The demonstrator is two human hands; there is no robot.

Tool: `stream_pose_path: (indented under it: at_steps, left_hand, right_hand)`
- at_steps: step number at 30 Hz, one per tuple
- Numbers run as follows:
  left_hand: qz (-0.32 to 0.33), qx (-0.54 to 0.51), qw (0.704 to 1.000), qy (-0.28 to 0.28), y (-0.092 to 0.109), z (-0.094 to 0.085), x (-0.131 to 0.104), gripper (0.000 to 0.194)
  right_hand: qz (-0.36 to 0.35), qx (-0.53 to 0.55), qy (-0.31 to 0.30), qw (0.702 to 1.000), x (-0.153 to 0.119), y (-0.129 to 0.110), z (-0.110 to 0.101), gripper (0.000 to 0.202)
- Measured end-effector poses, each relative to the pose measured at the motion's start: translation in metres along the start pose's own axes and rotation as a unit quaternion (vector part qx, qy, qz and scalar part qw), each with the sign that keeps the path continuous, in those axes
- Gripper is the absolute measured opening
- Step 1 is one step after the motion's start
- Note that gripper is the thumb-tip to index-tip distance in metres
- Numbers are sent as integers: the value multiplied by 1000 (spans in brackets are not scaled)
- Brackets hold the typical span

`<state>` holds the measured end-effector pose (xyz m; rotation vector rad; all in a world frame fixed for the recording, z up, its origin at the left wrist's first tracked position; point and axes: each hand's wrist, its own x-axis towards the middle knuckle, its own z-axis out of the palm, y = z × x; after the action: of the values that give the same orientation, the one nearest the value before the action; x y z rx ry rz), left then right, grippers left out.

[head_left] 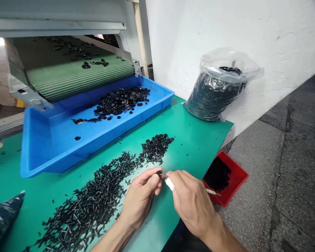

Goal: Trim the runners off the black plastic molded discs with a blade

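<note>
My left hand (139,196) pinches a small round black plastic part (159,173) between thumb and fingers, above the near edge of the green table. Closed around a thin, pen-like tool with a pale handle (213,192) is my right hand (193,203). The tool's narrow metal tip meets the black part or lies right beside it; which one I cannot tell. Something white (169,183) sits at my right thumb and fingers, possibly a wrapping. Just beyond my left hand lies a long heap of small black cross-shaped pieces (94,196), with rounder black parts (157,145) at its far end.
A blue tray (99,140) holding round black parts stands under a green conveyor belt (86,80) carrying more. Against the white wall leans a clear bag of black parts (212,94). A red bin (236,178) with black bits is below the table's right edge. Another bag (5,217) lies left.
</note>
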<state>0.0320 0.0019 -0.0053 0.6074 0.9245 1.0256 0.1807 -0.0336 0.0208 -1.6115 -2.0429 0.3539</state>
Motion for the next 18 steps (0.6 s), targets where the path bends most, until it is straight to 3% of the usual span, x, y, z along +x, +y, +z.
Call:
stream_pose_path:
  at_steps: [10, 14, 18]
  left_hand:
    - [21, 79, 996, 24, -1, 0, -1, 29]
    - [49, 187, 981, 11, 0, -5, -2, 27]
    - [52, 271, 961, 1, 2, -6, -1, 31]
  right_hand:
    - [9, -55, 56, 997, -1, -12, 14, 20]
    - [49, 20, -29, 998, 6, -5, 6, 22]
    - [94, 138, -124, 978, 19, 11, -5, 25]
